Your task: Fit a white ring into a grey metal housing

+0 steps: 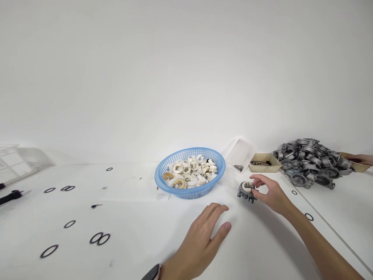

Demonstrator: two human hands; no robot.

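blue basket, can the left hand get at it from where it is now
Probably yes. The left hand lies flat and empty on the white table, just short of the blue basket, with bare tabletop between them. The right hand is off to the side at the grey metal part.

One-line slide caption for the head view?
Right hand grips a grey metal part beside the blue basket; left hand lies open.

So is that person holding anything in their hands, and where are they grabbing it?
The right hand pinches a small grey metal part at its right side, fingertips by the cream ring on top. The left hand holds nothing.
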